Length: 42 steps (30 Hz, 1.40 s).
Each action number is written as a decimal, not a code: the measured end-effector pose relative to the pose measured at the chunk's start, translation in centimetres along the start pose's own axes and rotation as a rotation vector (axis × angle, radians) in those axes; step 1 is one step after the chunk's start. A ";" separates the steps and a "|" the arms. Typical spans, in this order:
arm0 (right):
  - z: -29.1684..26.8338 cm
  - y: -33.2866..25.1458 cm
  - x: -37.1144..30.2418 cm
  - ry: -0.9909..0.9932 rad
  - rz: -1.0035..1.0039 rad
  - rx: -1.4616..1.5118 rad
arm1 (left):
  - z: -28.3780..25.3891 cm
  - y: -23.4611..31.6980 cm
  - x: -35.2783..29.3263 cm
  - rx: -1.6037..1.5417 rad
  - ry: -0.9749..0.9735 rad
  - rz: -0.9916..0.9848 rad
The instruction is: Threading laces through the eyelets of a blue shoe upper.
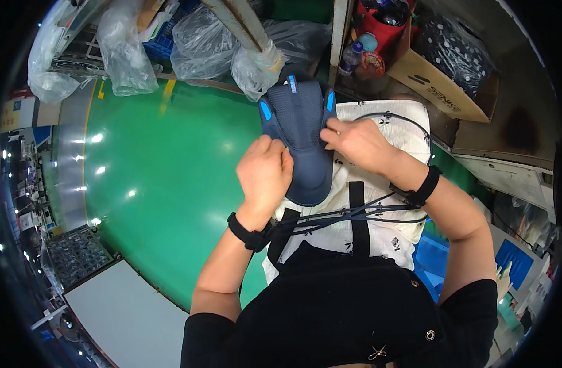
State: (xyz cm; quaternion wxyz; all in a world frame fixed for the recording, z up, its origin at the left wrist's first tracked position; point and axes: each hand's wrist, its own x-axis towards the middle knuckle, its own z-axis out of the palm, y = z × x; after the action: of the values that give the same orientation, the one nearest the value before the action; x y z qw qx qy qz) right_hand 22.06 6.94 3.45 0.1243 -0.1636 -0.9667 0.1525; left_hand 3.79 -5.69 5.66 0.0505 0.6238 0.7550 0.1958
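A dark navy shoe with bright blue accents lies over my lap, its rounded toe toward me and its tongue and collar away from me. At its left edge my left hand is closed, with the fingers curled and mostly hidden. My right hand is closed in a pinch at the right edge of the shoe's opening. What either hand grips is too small or hidden to tell. Several thin dark cords run across my lap below the toe. Another dark cord curves over the cloth beyond my right hand.
White patterned cloth covers my lap. Ahead stand a metal post and clear plastic bags. At the far right are a cardboard box and a bottle. A blue bin sits by my right elbow, a pale tabletop at lower left.
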 end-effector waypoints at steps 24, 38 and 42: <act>-3.2 2.2 4.6 -0.293 -0.191 0.024 | -3.4 -4.3 6.5 -0.058 -0.423 0.405; 0.7 1.6 5.3 -0.494 0.522 0.391 | -0.8 -3.2 5.3 -0.344 -0.318 0.128; 2.0 0.3 4.3 -0.258 0.670 0.235 | -0.4 -3.0 5.2 -0.305 -0.252 0.154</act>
State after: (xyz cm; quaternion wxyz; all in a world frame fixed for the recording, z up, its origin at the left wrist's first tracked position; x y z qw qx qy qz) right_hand 17.66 8.24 2.30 -0.0375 -0.4346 -0.8433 0.3140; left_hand -0.26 -1.26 5.77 0.2235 0.6842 0.6545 0.2316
